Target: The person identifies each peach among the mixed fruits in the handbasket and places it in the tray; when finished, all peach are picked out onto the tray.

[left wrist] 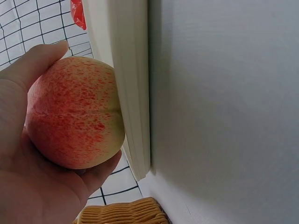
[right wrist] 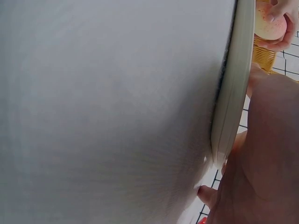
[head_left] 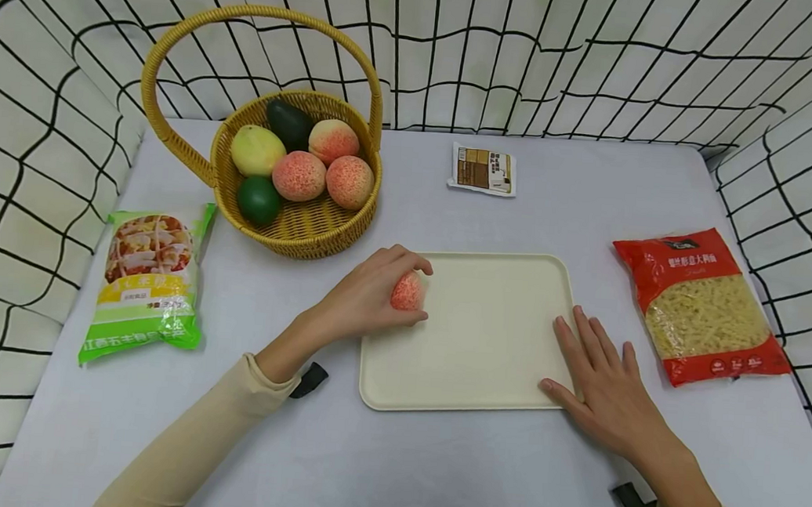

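Note:
A pink-red peach [left wrist: 74,112] sits in my left hand [head_left: 375,294], whose thumb and fingers curl round it. In the head view this hand is over the left end of a cream rectangular tray [head_left: 485,334]; the peach is right at the tray's rim in the left wrist view. Across the tray, my right hand [head_left: 602,385] lies with straight, spread fingers at the right edge, its fingertips over the rim. The right wrist view shows the tray's side wall [right wrist: 233,88] close beside that hand.
Behind the left hand stands a wicker basket [head_left: 301,242] with a tall handle, holding several fruits. A green-and-white food bag [head_left: 145,282] lies at left, a red pasta bag [head_left: 702,306] at right, and a small packet [head_left: 483,170] at back. Black wire mesh [head_left: 433,67] surrounds the white table.

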The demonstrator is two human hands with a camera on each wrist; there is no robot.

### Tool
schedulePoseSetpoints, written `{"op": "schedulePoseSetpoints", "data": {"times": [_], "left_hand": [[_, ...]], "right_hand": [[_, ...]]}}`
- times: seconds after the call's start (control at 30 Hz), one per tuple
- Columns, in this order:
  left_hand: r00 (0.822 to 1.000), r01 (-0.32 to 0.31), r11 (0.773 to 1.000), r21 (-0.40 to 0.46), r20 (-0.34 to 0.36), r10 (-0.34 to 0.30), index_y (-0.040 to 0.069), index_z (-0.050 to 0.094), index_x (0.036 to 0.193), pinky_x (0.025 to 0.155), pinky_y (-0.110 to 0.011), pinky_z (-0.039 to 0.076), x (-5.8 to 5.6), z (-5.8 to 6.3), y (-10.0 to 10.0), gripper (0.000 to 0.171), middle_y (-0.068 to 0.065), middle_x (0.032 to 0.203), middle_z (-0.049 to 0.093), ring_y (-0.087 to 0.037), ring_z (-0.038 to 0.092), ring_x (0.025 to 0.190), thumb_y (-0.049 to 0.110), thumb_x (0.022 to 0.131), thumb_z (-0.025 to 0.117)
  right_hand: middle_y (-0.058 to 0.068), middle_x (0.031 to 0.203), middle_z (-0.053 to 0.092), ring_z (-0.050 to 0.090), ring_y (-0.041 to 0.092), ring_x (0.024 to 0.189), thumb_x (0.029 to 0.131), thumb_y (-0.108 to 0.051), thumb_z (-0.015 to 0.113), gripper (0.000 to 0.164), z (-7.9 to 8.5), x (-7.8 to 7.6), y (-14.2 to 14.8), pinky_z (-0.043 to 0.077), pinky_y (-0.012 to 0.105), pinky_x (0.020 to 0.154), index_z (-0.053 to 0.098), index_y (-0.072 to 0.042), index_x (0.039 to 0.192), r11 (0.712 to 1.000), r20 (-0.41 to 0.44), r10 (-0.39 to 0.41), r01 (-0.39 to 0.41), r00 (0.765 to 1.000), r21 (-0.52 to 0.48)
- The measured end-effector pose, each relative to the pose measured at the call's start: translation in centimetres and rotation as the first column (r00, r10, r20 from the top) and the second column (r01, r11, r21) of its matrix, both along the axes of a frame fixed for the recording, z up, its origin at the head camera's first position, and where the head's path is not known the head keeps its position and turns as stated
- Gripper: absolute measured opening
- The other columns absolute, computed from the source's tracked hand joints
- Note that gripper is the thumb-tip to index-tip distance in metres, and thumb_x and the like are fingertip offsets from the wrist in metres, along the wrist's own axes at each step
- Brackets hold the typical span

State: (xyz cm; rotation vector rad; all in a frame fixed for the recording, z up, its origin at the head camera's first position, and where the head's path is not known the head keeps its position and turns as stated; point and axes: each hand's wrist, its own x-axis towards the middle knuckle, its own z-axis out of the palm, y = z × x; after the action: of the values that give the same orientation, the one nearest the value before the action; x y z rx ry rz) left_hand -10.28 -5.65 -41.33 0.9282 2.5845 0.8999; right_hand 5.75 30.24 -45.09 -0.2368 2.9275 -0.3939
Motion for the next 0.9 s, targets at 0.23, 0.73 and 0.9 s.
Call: {"op": "schedulePoseSetpoints", "data": {"times": [0.23,0.73,0.9], "left_hand": [[1.000,-0.013,1.000,-0.019,-0.010,0.013,0.018,0.066,0.132,0.103,-0.047,0.052,0.08,0.22,-0.12,0.054,-0.003,0.131,0.066,-0.027,0.060,0.120,0.036,0.086,0.088],[0.999,-0.017,0.999,-0.030,-0.037,0.016,0.018,0.067,0.131,0.103,-0.048,0.051,-0.01,0.28,-0.42,0.055,-0.003,0.129,0.067,-0.027,0.061,0.117,0.038,0.084,0.089],[0.999,-0.020,0.999,-0.028,-0.033,0.019,0.018,0.067,0.131,0.106,-0.050,0.050,-0.14,0.27,-0.49,0.056,-0.004,0.130,0.067,-0.029,0.060,0.120,0.038,0.084,0.089]], "right_hand": [[0.011,0.182,0.005,0.012,0.042,0.165,0.099,-0.058,0.063,0.097,0.13,0.06,-0.06,0.013,0.083,0.122,0.012,-0.024,0.173,1.000,0.011,-0.005,0.005,1.000,0.007],[0.011,0.182,0.005,0.012,0.041,0.165,0.098,-0.058,0.064,0.097,0.01,0.13,-0.10,0.013,0.083,0.122,0.012,-0.024,0.173,1.000,0.005,-0.004,0.004,1.000,0.016],[0.011,0.182,0.004,0.012,0.041,0.165,0.098,-0.058,0.064,0.097,-0.04,0.14,-0.10,0.012,0.082,0.123,0.013,-0.025,0.173,1.000,-0.003,-0.005,0.005,1.000,0.010]]}}
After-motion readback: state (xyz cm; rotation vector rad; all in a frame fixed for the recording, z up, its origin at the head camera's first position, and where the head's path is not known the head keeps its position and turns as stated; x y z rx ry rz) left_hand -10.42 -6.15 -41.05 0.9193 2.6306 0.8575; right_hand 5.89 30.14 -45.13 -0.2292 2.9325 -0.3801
